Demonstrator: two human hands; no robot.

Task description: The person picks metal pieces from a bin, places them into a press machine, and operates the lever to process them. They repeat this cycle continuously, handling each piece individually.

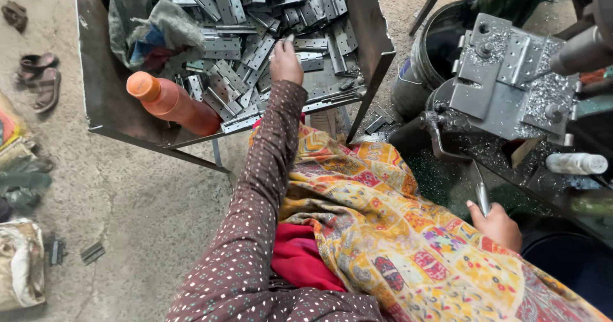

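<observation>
**Left hand in the hinge tray, right hand on the machine lever**

Head view: the left hand [285,61] is stretched far out over a sheet-metal tray [102,98] heaped with flat steel hinge plates [255,22]. Its fingers are curled down onto the pile and seem to pinch one plate at the tips, though the back of the hand hides the grip, so I cannot tell for sure whether a plate is held or only touched. An orange plastic bottle [171,103] lies tilted at the near left corner of the tray, and a bundle of grey cloth [143,22] sits at the far left among the plates.

On the right, the right hand [497,223] is closed around a metal lever handle [483,197], which runs up toward a steel fixture block [504,82] covered in bright metal chips. A dark bucket [424,60] stands on the floor between tray and machine. A white bottle [576,163] lies just right of the fixture. Sandals [39,79] rest on the floor at far left.

Risks, as I judge them: the stamped plate edges and the swarf could cut bare fingers; the loose patterned shawl [408,245] hangs close to the lever and could snag; a plate pulled from the heap could slide others toward the open near edge of the tray, or knock the bottle
</observation>
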